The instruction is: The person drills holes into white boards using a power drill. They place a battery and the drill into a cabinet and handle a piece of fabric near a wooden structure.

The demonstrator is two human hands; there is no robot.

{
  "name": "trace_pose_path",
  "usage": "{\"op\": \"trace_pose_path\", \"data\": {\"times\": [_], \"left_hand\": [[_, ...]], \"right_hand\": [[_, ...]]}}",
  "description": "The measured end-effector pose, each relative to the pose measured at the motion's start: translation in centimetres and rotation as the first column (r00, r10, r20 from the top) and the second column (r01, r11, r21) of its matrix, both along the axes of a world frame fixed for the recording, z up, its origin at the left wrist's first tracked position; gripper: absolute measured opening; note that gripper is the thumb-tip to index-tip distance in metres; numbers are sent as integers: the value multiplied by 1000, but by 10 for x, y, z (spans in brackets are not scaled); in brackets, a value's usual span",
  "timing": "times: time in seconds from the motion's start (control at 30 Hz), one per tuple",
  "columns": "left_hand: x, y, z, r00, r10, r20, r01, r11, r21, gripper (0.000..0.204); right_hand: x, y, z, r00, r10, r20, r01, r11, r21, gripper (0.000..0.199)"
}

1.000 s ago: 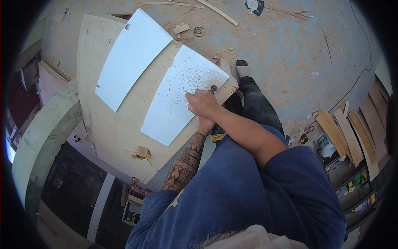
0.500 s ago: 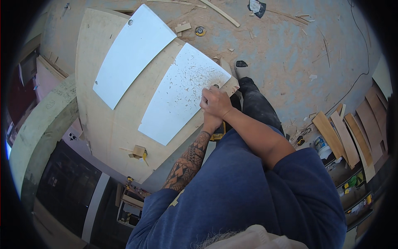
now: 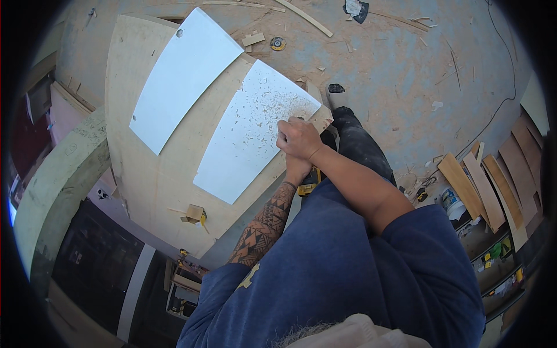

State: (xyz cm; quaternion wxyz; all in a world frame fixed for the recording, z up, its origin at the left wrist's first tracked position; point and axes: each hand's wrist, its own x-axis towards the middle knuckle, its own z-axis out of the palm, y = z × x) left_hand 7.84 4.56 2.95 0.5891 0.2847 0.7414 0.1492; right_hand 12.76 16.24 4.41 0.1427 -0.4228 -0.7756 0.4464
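Note:
My right hand (image 3: 300,138) is closed in a fist over the near edge of a white curved panel (image 3: 232,142), at its right part. A small dark round spot shows just beyond the knuckles; whether it is a hole or a tool's end is unclear. My left hand (image 3: 297,167), on the tattooed arm, lies against and under the right one, its fingers hidden. Just below it, by my body, a yellow-and-black power tool (image 3: 308,182) shows in part. What the right fist grips is covered. Wood chips (image 3: 267,107) are scattered over the panel's right half.
A second white panel (image 3: 185,81), with a hole near its far corner, lies on the plywood worktop (image 3: 139,191). A small open cardboard box (image 3: 193,213) sits near its front edge. Wood offcuts (image 3: 253,39) and a disc (image 3: 278,44) are on the floor; boards (image 3: 464,185) stand at right.
Both hands have shifted very slightly left and keep the same grip. The whole view has moved a little. The panels and chips look much the same.

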Motion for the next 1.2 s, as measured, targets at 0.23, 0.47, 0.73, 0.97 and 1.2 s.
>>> {"op": "trace_pose_path", "data": {"times": [0.23,0.47,0.73,0.97,1.2], "left_hand": [[8,-36,-17,999,0,-53,7,991,136,50],[-6,-43,-19,999,17,31,-21,993,120,58],[-3,-6,-8,995,-32,-94,42,994,106,41],[0,-32,-18,988,-15,-152,48,975,217,40],[-13,3,5,1000,-6,-8,7,999,54,37]], "right_hand": [[16,-17,10,997,62,-47,-59,997,50,14],[-4,-19,8,990,87,-112,-69,985,160,15],[2,-1,0,999,14,-36,-13,999,33,12],[3,-11,11,995,56,-84,-50,996,71,12],[-9,-5,-2,999,33,24,-33,999,1,13]]}}
